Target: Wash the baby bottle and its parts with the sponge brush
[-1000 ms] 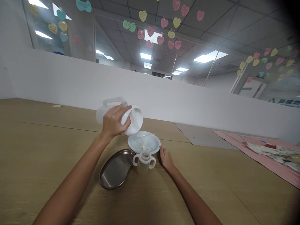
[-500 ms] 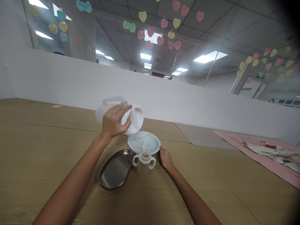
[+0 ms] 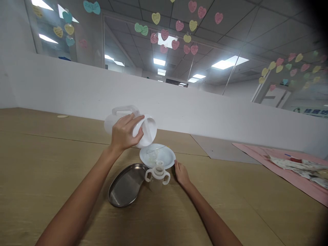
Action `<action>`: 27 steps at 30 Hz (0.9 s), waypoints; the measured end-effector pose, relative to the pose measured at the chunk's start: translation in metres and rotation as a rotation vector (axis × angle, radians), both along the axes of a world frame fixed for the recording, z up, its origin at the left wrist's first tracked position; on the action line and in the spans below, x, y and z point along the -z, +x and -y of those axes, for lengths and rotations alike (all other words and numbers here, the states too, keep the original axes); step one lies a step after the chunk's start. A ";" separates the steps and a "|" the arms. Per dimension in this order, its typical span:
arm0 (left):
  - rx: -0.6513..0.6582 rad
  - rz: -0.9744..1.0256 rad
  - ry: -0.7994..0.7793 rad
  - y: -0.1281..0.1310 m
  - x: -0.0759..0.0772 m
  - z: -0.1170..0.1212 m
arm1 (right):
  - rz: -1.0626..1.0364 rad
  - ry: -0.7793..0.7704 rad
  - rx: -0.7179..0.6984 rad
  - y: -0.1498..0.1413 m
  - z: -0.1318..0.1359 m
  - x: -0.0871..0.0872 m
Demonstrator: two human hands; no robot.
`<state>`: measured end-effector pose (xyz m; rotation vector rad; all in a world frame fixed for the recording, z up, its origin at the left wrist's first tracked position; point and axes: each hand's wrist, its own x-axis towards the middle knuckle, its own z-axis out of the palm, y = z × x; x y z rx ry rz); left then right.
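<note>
My left hand (image 3: 124, 133) is shut on a white plastic jug (image 3: 130, 124), which lies tilted on its side, its handle toward the far left. Its round white end faces right, above a shallow white dish (image 3: 157, 155) that holds something clear. My right hand (image 3: 181, 174) rests on the tabletop, fingers apart, its fingertips at the dish's right rim. A clear two-handled cup (image 3: 157, 177) with a white collar stands just in front of the dish. To its left lies a stainless steel kidney dish (image 3: 125, 184).
The wooden tabletop (image 3: 51, 160) runs wide on both sides, with a white partition (image 3: 153, 99) behind it. A pink sheet (image 3: 289, 171) with printed papers and a pen lies at the right. A grey panel (image 3: 220, 147) lies beyond the table seam.
</note>
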<state>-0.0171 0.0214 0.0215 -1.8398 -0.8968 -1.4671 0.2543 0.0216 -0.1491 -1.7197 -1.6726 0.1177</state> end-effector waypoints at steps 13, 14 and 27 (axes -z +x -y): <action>0.100 0.202 -0.135 0.001 -0.004 0.004 | -0.011 -0.009 0.003 -0.002 0.003 -0.003; 0.127 0.266 -0.161 -0.001 -0.004 0.002 | -0.011 -0.010 0.003 -0.002 0.002 -0.003; 0.201 0.322 -0.449 0.002 -0.028 0.037 | -0.023 -0.020 -0.013 -0.001 0.002 -0.003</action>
